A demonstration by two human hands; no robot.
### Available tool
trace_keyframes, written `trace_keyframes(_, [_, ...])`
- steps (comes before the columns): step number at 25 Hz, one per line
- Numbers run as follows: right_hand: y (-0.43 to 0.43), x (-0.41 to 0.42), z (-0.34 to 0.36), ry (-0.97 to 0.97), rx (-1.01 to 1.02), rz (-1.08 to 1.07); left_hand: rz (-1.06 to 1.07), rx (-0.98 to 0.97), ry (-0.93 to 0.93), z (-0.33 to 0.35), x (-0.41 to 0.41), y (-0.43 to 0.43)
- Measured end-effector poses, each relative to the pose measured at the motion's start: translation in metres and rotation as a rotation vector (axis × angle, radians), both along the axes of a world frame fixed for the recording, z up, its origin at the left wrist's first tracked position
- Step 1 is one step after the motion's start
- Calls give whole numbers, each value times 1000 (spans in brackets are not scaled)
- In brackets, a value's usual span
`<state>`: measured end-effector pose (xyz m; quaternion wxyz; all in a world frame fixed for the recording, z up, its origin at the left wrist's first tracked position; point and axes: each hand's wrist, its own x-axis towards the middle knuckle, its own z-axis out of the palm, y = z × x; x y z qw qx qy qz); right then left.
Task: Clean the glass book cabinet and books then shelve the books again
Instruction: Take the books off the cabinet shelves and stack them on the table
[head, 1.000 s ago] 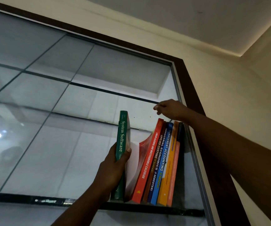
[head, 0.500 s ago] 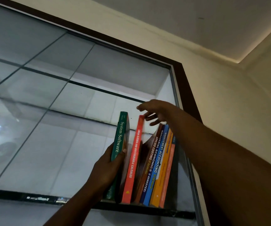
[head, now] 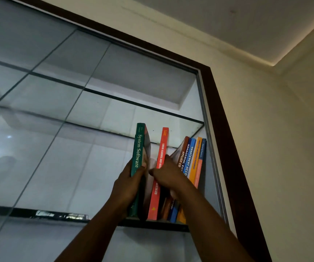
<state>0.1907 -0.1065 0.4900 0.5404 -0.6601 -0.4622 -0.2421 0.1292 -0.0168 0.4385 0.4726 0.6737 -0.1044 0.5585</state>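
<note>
I look up into the glass book cabinet (head: pixel 233 148). On its glass shelf (head: pixel 61 214), my left hand (head: pixel 129 184) grips the spine of the green "System Software" book (head: pixel 139 148), which stands upright. My right hand (head: pixel 166 173) wraps around the middle of the red "Linear Algebra" book (head: pixel 163 146), also upright, just right of the green one. Further right, several books (head: pixel 192 157) in brown, blue, orange and dark blue lean against the cabinet's right side. Their lower parts are hidden by my right forearm.
The sliding glass pane (head: pixel 29 129) covers the cabinet's left part and reflects the room. A second glass shelf (head: pixel 133 103) runs above the books. The dark wooden frame (head: pixel 233 129) borders the right side, with plain wall (head: pixel 284 148) beyond.
My right hand has come down from the book tops to the red book's middle and closed on it. The red book now stands straight, apart from the leaning books. My left hand keeps the green book.
</note>
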Motion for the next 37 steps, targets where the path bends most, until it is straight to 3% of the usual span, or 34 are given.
trace_keyframes(4, [10, -6, 5, -54, -64, -318, 130, 61, -21, 0, -9, -7])
trace_keyframes(7, [-1, -16, -3, 10, -44, -264, 264, 125, 12, 0, -15, -10])
trace_keyframes(11, [-26, -30, -18, -93, 67, -316, 358, 140, 127, -1, -27, -17])
trace_keyframes(14, [-51, -56, -23, -160, 117, -300, 443, 97, 58, -7, -51, -34])
trace_keyframes(18, [-103, -98, -29, -240, 165, -237, 466, 154, -28, -15, -108, -61])
trace_keyframes(24, [-189, -173, -68, -126, 265, 2, 583, 247, -28, -45, -226, -127])
trace_keyframes(28, [-212, -215, -148, 26, 163, 143, 696, 228, 151, -129, -308, -159])
trace_keyframes(37, [-141, -380, -374, 160, -505, 341, 889, -273, 611, -348, -541, -168])
